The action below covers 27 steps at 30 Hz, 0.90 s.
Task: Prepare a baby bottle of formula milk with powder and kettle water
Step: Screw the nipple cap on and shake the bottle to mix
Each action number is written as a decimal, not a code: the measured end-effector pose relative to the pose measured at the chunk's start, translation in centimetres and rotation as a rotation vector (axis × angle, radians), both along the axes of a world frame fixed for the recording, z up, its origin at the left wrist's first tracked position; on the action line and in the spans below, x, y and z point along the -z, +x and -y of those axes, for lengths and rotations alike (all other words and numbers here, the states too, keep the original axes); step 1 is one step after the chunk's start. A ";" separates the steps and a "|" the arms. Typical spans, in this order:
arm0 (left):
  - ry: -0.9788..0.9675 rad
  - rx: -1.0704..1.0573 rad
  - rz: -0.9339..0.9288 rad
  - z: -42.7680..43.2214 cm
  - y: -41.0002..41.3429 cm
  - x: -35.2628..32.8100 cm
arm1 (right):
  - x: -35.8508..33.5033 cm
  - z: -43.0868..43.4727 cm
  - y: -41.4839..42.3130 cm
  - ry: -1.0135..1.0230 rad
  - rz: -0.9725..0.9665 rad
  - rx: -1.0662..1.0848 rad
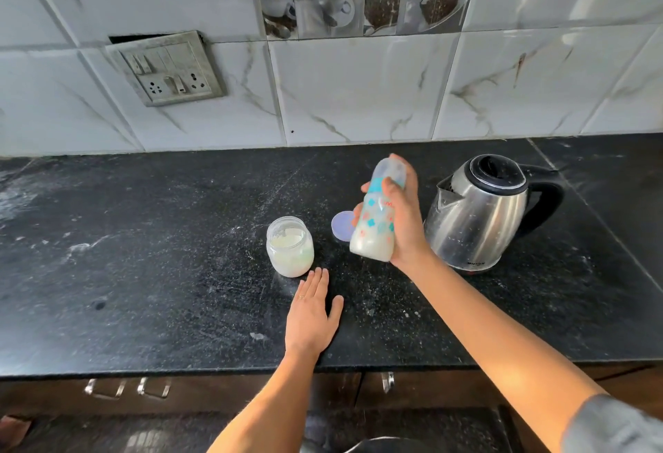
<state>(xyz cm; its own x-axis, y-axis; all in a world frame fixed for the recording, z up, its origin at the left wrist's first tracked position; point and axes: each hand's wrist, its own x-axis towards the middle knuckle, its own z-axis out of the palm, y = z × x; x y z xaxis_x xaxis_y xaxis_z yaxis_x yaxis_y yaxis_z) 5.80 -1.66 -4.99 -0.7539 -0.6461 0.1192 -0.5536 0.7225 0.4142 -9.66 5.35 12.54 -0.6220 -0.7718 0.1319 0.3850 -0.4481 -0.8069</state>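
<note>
My right hand [403, 222] grips a capped baby bottle [376, 222] with coloured prints, held tilted above the black counter. White milk fills the bottle's lower part. To its left stands an open glass jar of white powder [290, 246]. A pale purple jar lid [341, 225] lies flat behind the bottle, partly hidden by it. The steel kettle [480, 212] with a black lid and handle stands just right of my right hand. Lying flat on the counter, my left hand [311, 312] holds nothing, its fingertips just short of the jar.
The black stone counter [143, 255] is dusted with spilled powder. A tiled wall with a switch and socket plate [167, 68] rises behind it. Dark drawers with metal handles [125, 388] sit below the front edge.
</note>
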 end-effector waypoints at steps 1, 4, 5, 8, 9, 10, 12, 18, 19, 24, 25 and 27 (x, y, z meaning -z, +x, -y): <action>0.001 -0.003 0.000 0.0 0.0 0.0 | -0.2 0.0 -0.1 -0.001 0.025 0.001; 0.015 0.006 0.002 0.0 0.1 -0.1 | 1.1 -0.8 1.6 0.051 -0.101 -0.213; 0.016 0.007 0.004 0.0 0.1 0.0 | 1.2 -1.2 2.2 0.052 -0.155 -0.261; 0.015 -0.002 0.004 -0.1 0.1 -0.1 | 0.3 -0.5 1.3 0.022 -0.081 -0.110; 0.013 -0.003 0.000 -0.1 0.1 -0.1 | -0.2 -0.2 0.7 -0.002 0.000 -0.034; 0.013 -0.005 -0.005 -0.1 0.1 -0.1 | -0.5 0.0 0.4 -0.022 0.047 0.007; 0.020 0.000 -0.009 -0.1 0.1 -0.2 | 0.2 -0.1 0.7 0.005 0.016 -0.049; 0.019 0.005 -0.022 -0.2 0.0 -0.4 | 0.8 -0.4 1.5 0.018 -0.033 -0.035; 0.020 0.000 -0.028 -0.2 0.0 -0.4 | 0.3 -0.1 1.2 0.003 -0.004 0.025; 0.040 0.044 -0.037 0.0 0.2 -0.7 | 1.6 -1.2 3.6 0.129 -0.233 -0.233; 0.040 0.043 -0.040 -0.1 0.2 -0.8 | 1.5 -1.2 3.6 0.106 -0.249 -0.225; 0.035 0.016 -0.042 -0.3 0.1 -0.9 | 0.5 -0.5 2.8 0.057 -0.134 -0.100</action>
